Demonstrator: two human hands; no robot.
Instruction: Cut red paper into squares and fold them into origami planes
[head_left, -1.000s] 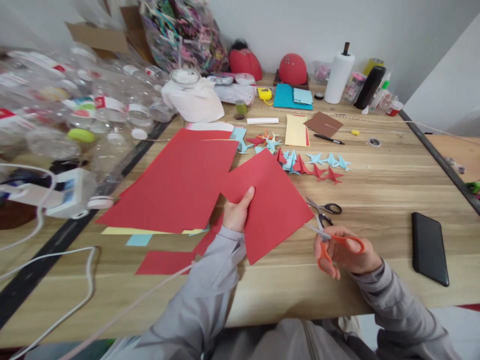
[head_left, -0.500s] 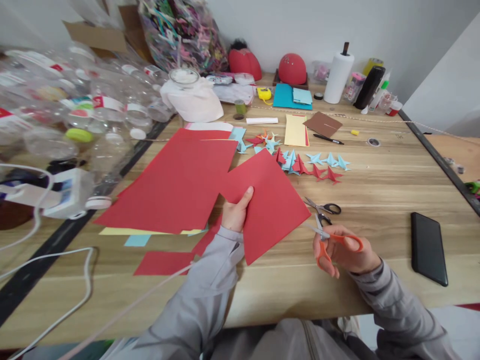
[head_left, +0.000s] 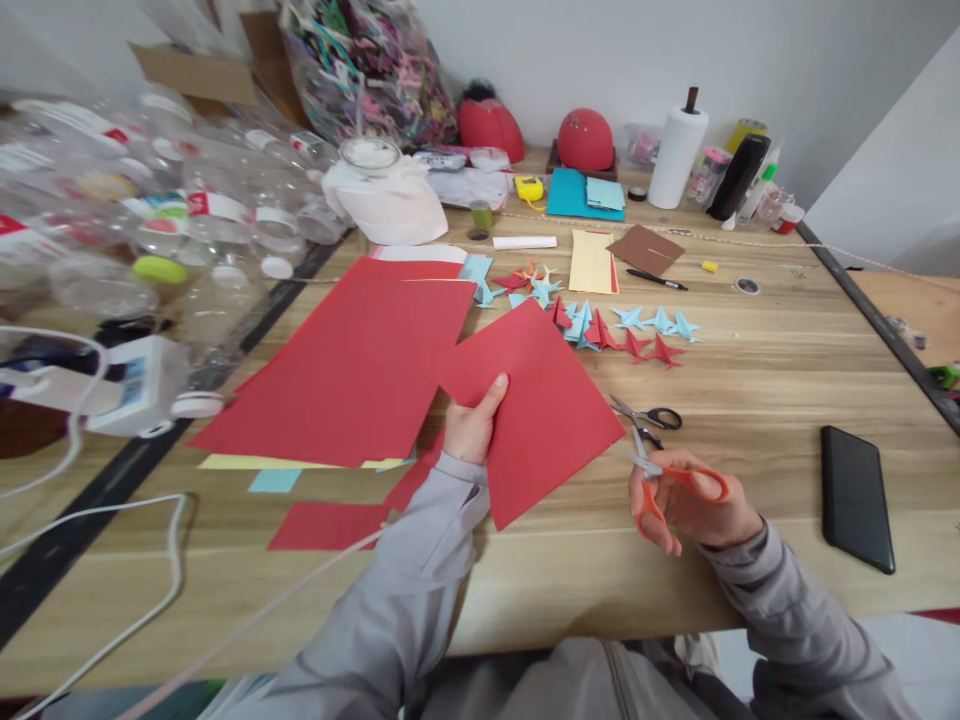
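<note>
A red sheet of paper (head_left: 551, 400) is held in my left hand (head_left: 472, 425), the thumb on top and the other fingers hidden beneath. My right hand (head_left: 709, 505) has its fingers in the handles of orange-handled scissors (head_left: 649, 465). Their blades are spread and point at the right corner of the sheet, just apart from it. A second pair of scissors with black handles (head_left: 661, 418) lies on the table behind them. Left of my left hand is a stack of large red sheets (head_left: 360, 360), with smaller red pieces (head_left: 326, 526) in front.
Folded paper stars (head_left: 600, 330) in red and blue lie beyond the sheet. A black phone (head_left: 857, 498) is at the right. Clear plastic bottles (head_left: 217, 205) crowd the left, and a white cable (head_left: 176, 550) crosses the front left. A paper roll (head_left: 677, 155) stands at the back.
My right hand and the orange-handled scissors have shifted very slightly right. The red sheet in my left hand is almost where it was.
</note>
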